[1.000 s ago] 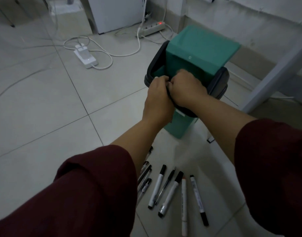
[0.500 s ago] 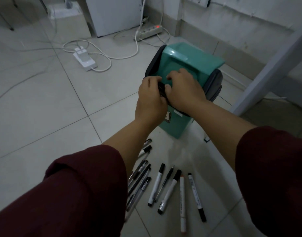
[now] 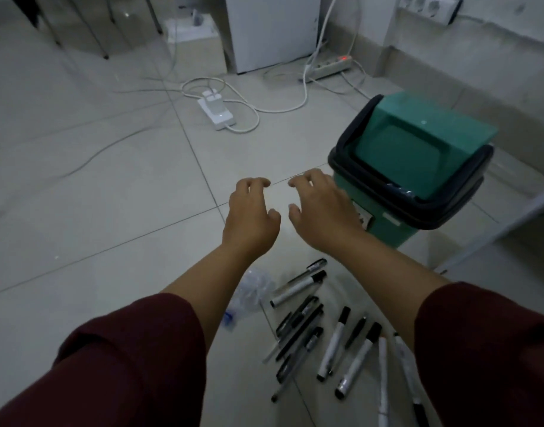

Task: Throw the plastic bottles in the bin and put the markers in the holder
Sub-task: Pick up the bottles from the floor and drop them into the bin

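Tiled floor (image 3: 110,211) carries white cables and a power strip (image 3: 214,110) far left. Green bin (image 3: 409,167) stands right, lid closed. Left hand (image 3: 249,220) and right hand (image 3: 318,214) hover empty, fingers loosely spread. Near, markers (image 3: 332,343) lie scattered beside a crumpled plastic bottle (image 3: 252,292).

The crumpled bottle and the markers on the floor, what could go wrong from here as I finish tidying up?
1. The crumpled plastic bottle lies partly under the left forearm, touching the markers; grabbing it could scatter them.
2. The markers lie loose and overlapping, so they may roll when picked.
3. No holder is in view, and both the left hand and right hand are empty, so the markers may get binned in the bin by mistake.
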